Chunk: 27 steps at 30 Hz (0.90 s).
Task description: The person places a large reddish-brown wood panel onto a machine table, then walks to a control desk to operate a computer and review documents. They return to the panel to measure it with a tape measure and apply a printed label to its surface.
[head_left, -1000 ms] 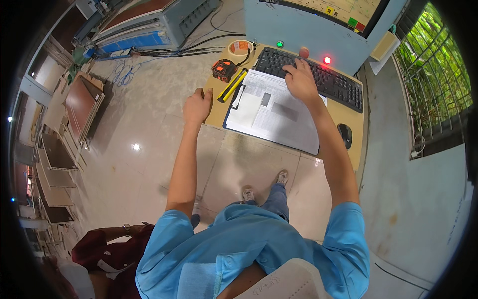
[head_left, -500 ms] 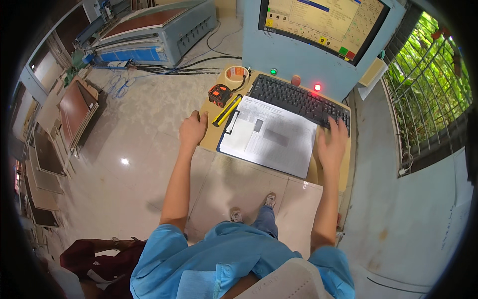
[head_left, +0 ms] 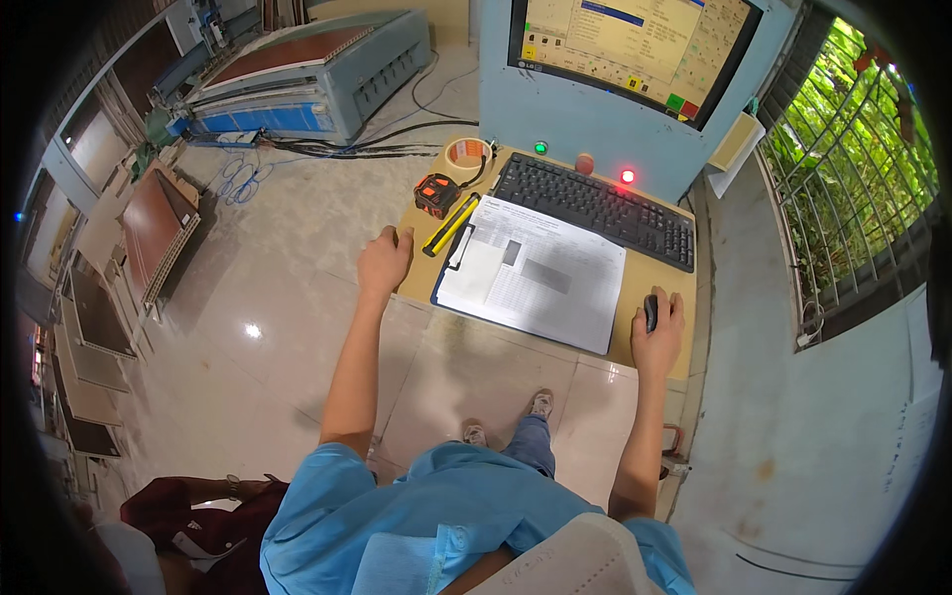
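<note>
My right hand [head_left: 658,342] is closed over a black computer mouse [head_left: 651,311] at the right of a small wooden desk [head_left: 607,352]. At the desk's left edge my left hand [head_left: 385,262] is curled around the board, its fingertips partly hidden. Between my hands lies a clipboard with printed sheets [head_left: 540,273], its clip on the left side. Beyond the clipboard sits a black keyboard [head_left: 595,203], with neither hand touching it. A yellow and black pen-shaped tool [head_left: 451,225] rests beside the clip, next to an orange and black tape measure [head_left: 436,194].
A tape roll [head_left: 466,154] stands at the desk's far left corner. Behind the keyboard rises a blue console with a monitor [head_left: 635,50] and a lit red lamp [head_left: 628,177]. A large flatbed machine [head_left: 317,89] is far left. Another person's dark red sleeve [head_left: 203,516] shows lower left.
My right hand has drawn back from the keyboard's right end, toward me, and now holds the mouse. My left hand stays at the desk edge.
</note>
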Each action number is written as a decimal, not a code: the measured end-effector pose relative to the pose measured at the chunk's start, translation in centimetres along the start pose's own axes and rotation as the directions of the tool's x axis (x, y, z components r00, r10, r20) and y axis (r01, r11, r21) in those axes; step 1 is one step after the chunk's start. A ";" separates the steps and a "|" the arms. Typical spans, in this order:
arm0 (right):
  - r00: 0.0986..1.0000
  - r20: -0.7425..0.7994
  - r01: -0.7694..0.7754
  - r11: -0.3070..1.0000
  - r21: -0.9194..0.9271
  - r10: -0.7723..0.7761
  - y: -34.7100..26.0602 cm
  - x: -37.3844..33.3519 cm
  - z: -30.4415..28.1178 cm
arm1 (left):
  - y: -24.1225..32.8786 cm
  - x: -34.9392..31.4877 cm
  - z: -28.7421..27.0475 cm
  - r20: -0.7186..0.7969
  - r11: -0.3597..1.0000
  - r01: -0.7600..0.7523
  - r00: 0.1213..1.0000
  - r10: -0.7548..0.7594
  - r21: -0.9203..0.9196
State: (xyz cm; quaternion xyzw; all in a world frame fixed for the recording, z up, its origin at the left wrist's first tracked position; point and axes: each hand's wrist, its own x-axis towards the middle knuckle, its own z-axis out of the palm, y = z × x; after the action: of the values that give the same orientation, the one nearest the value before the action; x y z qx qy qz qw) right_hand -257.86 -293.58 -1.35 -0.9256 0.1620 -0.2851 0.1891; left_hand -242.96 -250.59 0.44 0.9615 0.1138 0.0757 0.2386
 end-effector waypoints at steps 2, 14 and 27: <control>1.000 0.002 0.011 1.000 -0.004 -0.011 0.1 -0.2 0.0 | -0.1 0.1 0.1 0.002 1.000 0.007 1.000 -0.007 -0.004; 0.999 -0.034 0.031 0.999 0.033 -0.030 0.5 -0.3 0.3 | -0.4 0.1 0.4 -0.026 0.999 0.000 1.000 -0.001 -0.032; 0.997 -0.036 0.067 0.995 0.071 -0.065 0.9 -0.3 0.4 | -0.5 0.1 0.6 -0.040 0.999 -0.017 0.999 0.016 -0.027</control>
State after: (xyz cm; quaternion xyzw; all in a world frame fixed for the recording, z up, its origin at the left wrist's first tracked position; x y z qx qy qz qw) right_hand -258.04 -294.07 -2.23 -0.9181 0.1239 -0.3123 0.2102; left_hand -242.84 -250.41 -0.26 0.9573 0.1094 0.0983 0.2487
